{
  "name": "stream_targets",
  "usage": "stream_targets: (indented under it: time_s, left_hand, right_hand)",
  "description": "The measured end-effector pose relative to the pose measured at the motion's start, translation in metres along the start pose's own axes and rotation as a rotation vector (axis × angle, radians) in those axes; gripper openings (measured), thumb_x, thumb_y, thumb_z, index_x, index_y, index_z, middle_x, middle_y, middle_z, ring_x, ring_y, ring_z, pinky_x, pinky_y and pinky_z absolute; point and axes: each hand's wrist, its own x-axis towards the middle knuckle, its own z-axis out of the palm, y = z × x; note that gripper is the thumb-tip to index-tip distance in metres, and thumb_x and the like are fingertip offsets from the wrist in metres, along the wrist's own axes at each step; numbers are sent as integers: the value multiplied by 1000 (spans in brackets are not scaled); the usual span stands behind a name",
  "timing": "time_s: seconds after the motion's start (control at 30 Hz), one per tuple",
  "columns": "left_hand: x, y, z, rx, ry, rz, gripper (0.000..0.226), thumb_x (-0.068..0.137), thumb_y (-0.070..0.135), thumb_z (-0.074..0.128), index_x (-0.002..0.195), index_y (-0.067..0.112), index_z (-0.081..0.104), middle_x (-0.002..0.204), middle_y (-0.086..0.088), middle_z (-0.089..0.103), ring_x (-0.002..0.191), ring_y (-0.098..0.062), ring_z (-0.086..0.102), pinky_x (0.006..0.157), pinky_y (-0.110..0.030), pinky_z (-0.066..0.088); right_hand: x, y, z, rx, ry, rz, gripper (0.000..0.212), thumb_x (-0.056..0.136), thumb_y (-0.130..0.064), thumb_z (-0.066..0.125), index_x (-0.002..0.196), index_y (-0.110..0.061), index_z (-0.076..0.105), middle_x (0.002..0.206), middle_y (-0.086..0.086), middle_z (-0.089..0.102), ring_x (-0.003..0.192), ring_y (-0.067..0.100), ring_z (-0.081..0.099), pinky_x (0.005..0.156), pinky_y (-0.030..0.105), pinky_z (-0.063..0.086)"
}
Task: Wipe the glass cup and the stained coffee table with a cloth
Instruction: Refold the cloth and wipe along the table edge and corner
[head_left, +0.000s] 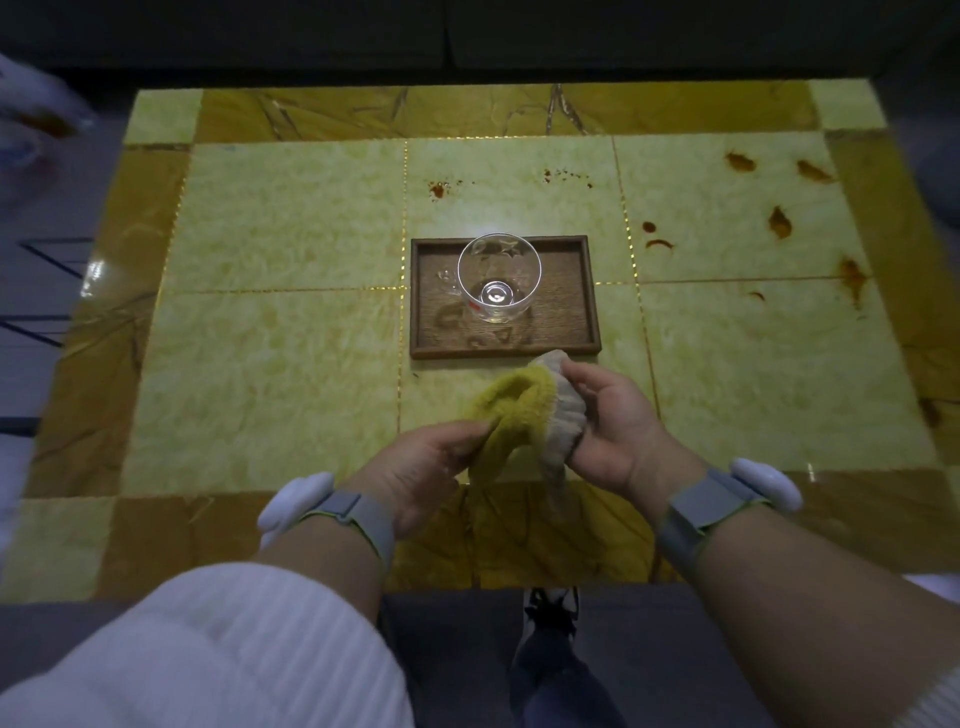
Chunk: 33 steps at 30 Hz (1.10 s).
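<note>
From the head camera, looking down: a yellow-green marbled tabletop (291, 364) with a darker amber border fills most of the view. Near its middle lies a shallow dark wooden tray (582, 312), and on the tray stands a clear glass cup (498, 275), upright, its mouth open to the camera and a small handle showing on its left side. Faint wet marks show on the tray floor in front of the cup.

Reddish-brown stains (779, 221) are scattered over the far right part of the tabletop, with smaller spatters (439, 188) beyond the tray towards the far edge.

Just in front of the tray, above the near part of the tabletop, both hands hold a bunched cloth (519, 405), mustard yellow on one side and pale grey on the other. The left hand (426, 467) pinches the yellow part between thumb and fingers. The right hand (608, 415) has its fingers curled round the grey part. The cloth's top fold appears to reach the tray's near rim, though whether it touches is hard to tell.

Each wrist carries a grey strap with a white device (296, 504). A white ribbed sleeve (208, 649) covers the left upper arm, and a shoe (550, 608) shows on the floor below the tabletop's near edge.
</note>
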Motion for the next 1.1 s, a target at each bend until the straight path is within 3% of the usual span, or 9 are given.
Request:
stream_targets:
  time_s: [0.17, 0.27, 0.33, 0.4, 0.5, 0.63, 0.8, 0.9, 1.1]
  left_hand:
    - [5, 2, 1, 26, 213, 118, 18, 86, 14, 67, 101, 6, 63, 80, -4, 74, 74, -13, 68, 76, -34, 44]
    - [11, 8, 5, -60, 258, 148, 28, 91, 13, 62, 116, 2, 54, 84, -11, 66, 63, -19, 63, 60, -33, 54]
    - [13, 12, 10, -96, 244, 114, 40, 95, 15, 57, 131, 2, 44, 83, -14, 61, 54, -18, 57, 44, -27, 48]
    - [12, 13, 13, -28, 258, 71, 32, 96, 21, 55, 124, 9, 47, 75, -10, 59, 46, -16, 51, 38, -22, 36]
    - [9, 18, 13, 207, 318, 104, 20, 95, 28, 55, 107, 13, 54, 86, -6, 57, 59, -17, 50, 49, -26, 38]
    - [8, 24, 15, 271, 384, 223, 12, 93, 30, 57, 98, 20, 58, 110, -6, 62, 100, -25, 60, 92, -41, 47]
    - [-1, 29, 37, -49, 283, 197, 23, 96, 26, 51, 108, 12, 63, 92, -10, 74, 79, -23, 74, 64, -30, 50]
    - [-6, 33, 42, -117, 321, 236, 17, 95, 26, 55, 104, 14, 63, 100, -11, 69, 85, -25, 69, 69, -36, 60]
    - [-27, 61, 38, 24, 409, 359, 29, 89, 18, 67, 115, 18, 54, 100, -11, 63, 81, -26, 61, 61, -33, 51]
  right_hand:
    - [-6, -6, -7, -45, 1, -68, 22, 99, -8, 45, 110, -4, 64, 83, 16, 74, 74, 28, 73, 65, 40, 60]
    - [-6, -6, -7, -114, 29, -100, 28, 104, -10, 41, 124, -11, 60, 90, 14, 74, 77, 26, 72, 62, 37, 60]
    - [-7, -7, -8, -147, 40, -123, 30, 105, -11, 40, 128, -13, 59, 93, 13, 74, 77, 26, 73, 59, 36, 60]
    - [-8, -7, -9, -199, 46, -156, 31, 105, -12, 41, 130, -14, 58, 100, 15, 74, 82, 26, 73, 61, 36, 59]
    - [-12, -8, -13, -253, 64, -191, 31, 104, -12, 42, 131, -14, 57, 108, 15, 73, 87, 27, 71, 66, 37, 57]
    - [-18, -9, -19, -246, 48, -121, 29, 103, -16, 45, 126, -18, 61, 102, 12, 75, 83, 26, 74, 62, 38, 59]
    - [-25, -14, -8, -131, 26, -117, 27, 102, -16, 48, 125, -15, 61, 108, 16, 74, 88, 29, 73, 68, 44, 61]
    - [-27, -19, -4, -147, 64, -174, 23, 102, -12, 48, 119, -14, 64, 107, 17, 73, 90, 29, 72, 76, 43, 60]
    - [-43, -43, 2, -395, 154, -305, 19, 97, -5, 53, 90, -20, 63, 76, 3, 76, 69, 18, 74, 56, 31, 60]
